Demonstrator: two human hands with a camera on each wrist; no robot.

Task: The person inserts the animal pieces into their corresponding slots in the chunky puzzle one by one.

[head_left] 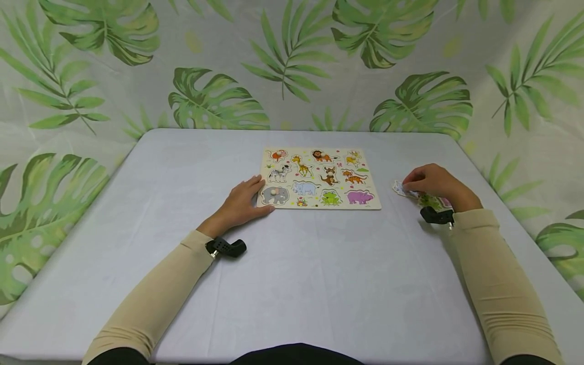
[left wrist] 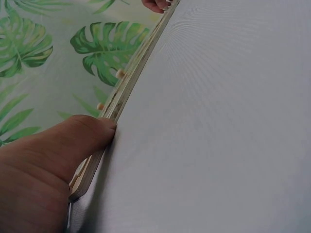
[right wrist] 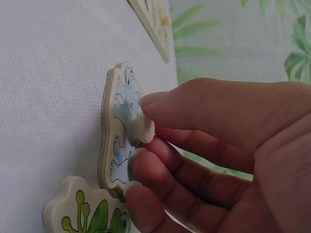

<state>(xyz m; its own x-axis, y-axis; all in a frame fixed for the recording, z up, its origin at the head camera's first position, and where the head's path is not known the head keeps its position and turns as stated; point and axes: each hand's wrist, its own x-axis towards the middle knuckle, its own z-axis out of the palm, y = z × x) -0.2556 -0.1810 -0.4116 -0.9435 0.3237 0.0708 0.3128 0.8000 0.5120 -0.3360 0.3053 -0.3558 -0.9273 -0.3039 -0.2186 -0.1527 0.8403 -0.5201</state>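
On the table lies a wooden animal puzzle board [head_left: 317, 178], with an elephant piece [head_left: 276, 195] carrying a round knob at its near left corner. My left hand [head_left: 242, 201] rests at the board's left end, fingers along the side and thumb [left wrist: 90, 136] on the near edge. To the right of the board, my right hand [head_left: 435, 183] pinches the pale knob [right wrist: 142, 129] of a light-blue rhino puzzle piece [right wrist: 119, 138]. The piece sits low at the table, and whether it is lifted I cannot tell. A green frog piece [right wrist: 92, 211] lies beside it.
Under the right wrist a bit of a purple piece [head_left: 444, 203] shows beside the frog. A white cloth covers the table [head_left: 292, 274]. Behind it hangs a leaf-patterned curtain [head_left: 292, 61]. Each wrist wears a black camera mount [head_left: 226, 247].
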